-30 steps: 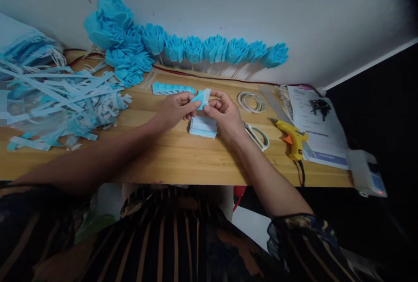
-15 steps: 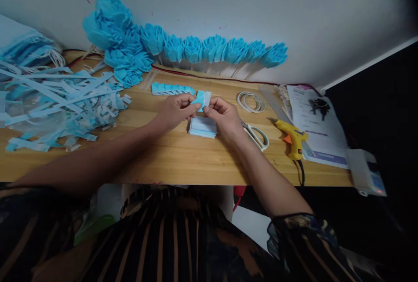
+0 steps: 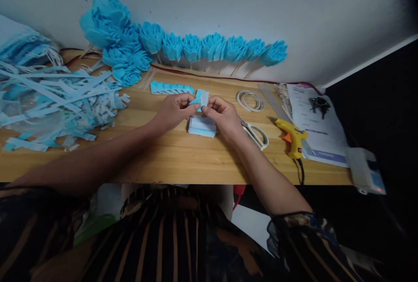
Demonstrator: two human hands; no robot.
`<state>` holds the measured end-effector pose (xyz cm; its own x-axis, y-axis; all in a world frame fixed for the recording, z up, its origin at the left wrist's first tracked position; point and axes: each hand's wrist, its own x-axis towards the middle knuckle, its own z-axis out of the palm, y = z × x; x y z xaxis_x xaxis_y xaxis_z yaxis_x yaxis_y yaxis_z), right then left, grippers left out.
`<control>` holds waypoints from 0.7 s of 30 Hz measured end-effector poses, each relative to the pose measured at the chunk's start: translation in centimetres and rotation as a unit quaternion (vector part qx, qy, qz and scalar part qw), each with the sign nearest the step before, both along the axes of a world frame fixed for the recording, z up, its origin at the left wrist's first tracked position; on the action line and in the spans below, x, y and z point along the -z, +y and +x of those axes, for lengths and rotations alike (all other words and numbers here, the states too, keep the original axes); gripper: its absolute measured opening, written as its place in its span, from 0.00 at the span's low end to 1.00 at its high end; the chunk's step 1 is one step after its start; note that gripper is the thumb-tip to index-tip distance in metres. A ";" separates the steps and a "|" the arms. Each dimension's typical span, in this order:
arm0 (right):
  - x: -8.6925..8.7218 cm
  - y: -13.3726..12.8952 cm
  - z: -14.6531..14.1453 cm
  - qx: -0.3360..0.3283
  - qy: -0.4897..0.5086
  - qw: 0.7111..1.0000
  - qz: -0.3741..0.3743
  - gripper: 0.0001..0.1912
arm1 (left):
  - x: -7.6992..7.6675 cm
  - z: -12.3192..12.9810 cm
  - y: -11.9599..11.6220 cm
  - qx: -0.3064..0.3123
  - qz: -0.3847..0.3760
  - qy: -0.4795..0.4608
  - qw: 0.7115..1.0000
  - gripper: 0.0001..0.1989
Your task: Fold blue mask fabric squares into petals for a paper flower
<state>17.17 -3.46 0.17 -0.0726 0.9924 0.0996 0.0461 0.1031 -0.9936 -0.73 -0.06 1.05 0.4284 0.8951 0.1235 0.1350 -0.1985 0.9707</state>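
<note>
Between my two hands is a small piece of light-blue fabric (image 3: pixel 202 96), partly folded over, with a paler side showing. My left hand (image 3: pixel 176 110) pinches its left edge between thumb and fingers. On the opposite edge my right hand (image 3: pixel 225 116) has a similar pinch, fingers curled. Just below the hands a stack of pale-blue rectangles (image 3: pixel 201 127) lies on the wooden table (image 3: pixel 163 160). Behind my left hand runs a row of folded blue pieces (image 3: pixel 171 88). Scissors (image 3: pixel 257 136) with white handles lie beside my right wrist, their blades partly hidden by it.
Blue fabric flowers (image 3: pixel 214 47) on sticks line the wall. Cut strips (image 3: pixel 65 103) are heaped at left. On the right are a coil (image 3: pixel 251 101), a yellow glue gun (image 3: pixel 292 136) with a cord, a printed sheet (image 3: pixel 321 138), keys (image 3: pixel 319 105) and a white box (image 3: pixel 364 171).
The blue piece has been folded further, and more of its pale side faces up. Both hands keep their pinch and have barely moved. The whole view has shifted slightly.
</note>
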 end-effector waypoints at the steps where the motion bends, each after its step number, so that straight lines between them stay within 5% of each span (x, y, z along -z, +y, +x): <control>1: -0.1 0.0 0.0 -0.005 0.001 1.000 -0.002 0.22 | 0.0 0.0 0.0 0.001 -0.010 -0.001 1.000 0.09; 21: 0.6 0.2 0.5 0.013 -0.043 0.998 0.032 0.24 | -0.1 0.0 -0.2 0.038 -0.048 -0.008 0.998 0.12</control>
<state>17.66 -3.30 -0.41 -0.0587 0.9858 0.1575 0.1340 0.1641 -0.9773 -0.69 -0.25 1.16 0.4946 0.8679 0.0469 0.1069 -0.1143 0.9877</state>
